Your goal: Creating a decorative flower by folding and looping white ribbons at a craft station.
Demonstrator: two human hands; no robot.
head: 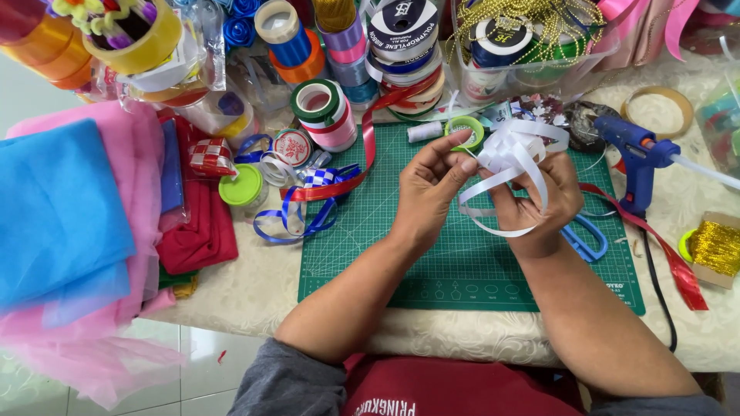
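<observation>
Held between both hands above the green gridded cutting mat point(370, 254): a looped white plastic ribbon bow point(512, 154), pinched by fingertips of the left hand point(433, 181) at its left edge and clasped from below in the closed fingers of the right hand point(539, 204), with loose white tails curling down across the right palm. At far left, on the cream patterned tablecloth point(262, 289): folded blue mesh fabric point(58, 208) over pink tulle point(116, 262), beside red cloth point(200, 231). Near the mat's left edge: a lime-green round lid point(241, 186), a curled blue satin ribbon point(297, 219) and a long red ribbon strip point(362, 166) lying partly on the mat. Along the back: stacked spools of coloured ribbon point(347, 46) and a clear container of gold bead chain point(532, 35). Just behind the bow: a small green tape roll point(465, 131). Under the right wrist: blue-handled scissors point(586, 235), partly hidden. Farther right, well apart from the hands: a blue glue gun point(636, 154) standing at the mat's corner, and gold metallic thread point(717, 246) at the frame's right edge.
</observation>
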